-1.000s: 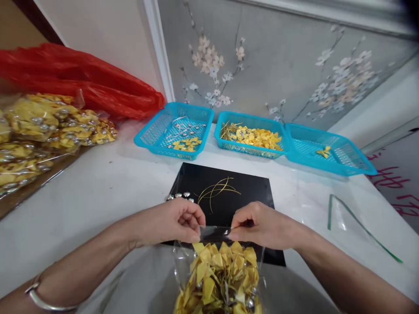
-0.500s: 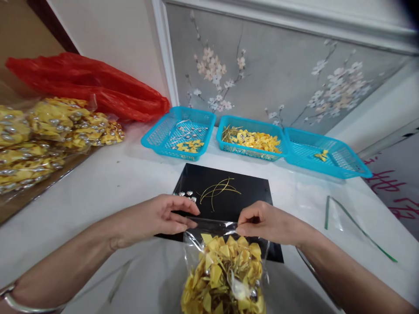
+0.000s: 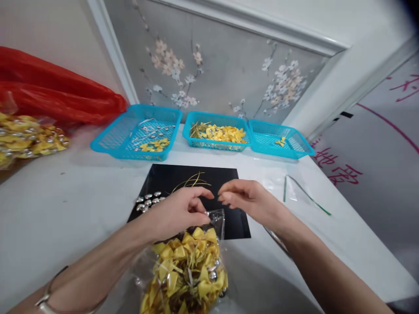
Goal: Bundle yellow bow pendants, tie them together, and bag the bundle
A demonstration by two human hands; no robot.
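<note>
A clear plastic bag (image 3: 188, 270) packed with yellow ribbon bows, gold ties and silver beads stands in front of me. My left hand (image 3: 183, 209) is at its top edge, the thumb and a bent finger closed on the film while the index finger reaches forward. Just right of the bag's mouth, my right hand (image 3: 252, 200) hovers over the black mat (image 3: 225, 174), apart from the bag. Its fingers are curved, with a small gap to the thumb and nothing visible between them. Gold twist ties (image 3: 193, 179) and silver beads (image 3: 149, 200) lie on the mat.
Three blue baskets line the back: the left one (image 3: 114, 138) and middle one (image 3: 188, 131) hold bows and small parts, the right one (image 3: 294, 141) a single bow. Filled bags (image 3: 29, 137) and red plastic (image 3: 59, 91) lie left. A green strip (image 3: 307, 196) lies right.
My right hand has let go of the bag's top edge and lifted off it. My left hand has closed on the edge. The view has swung to the right.
</note>
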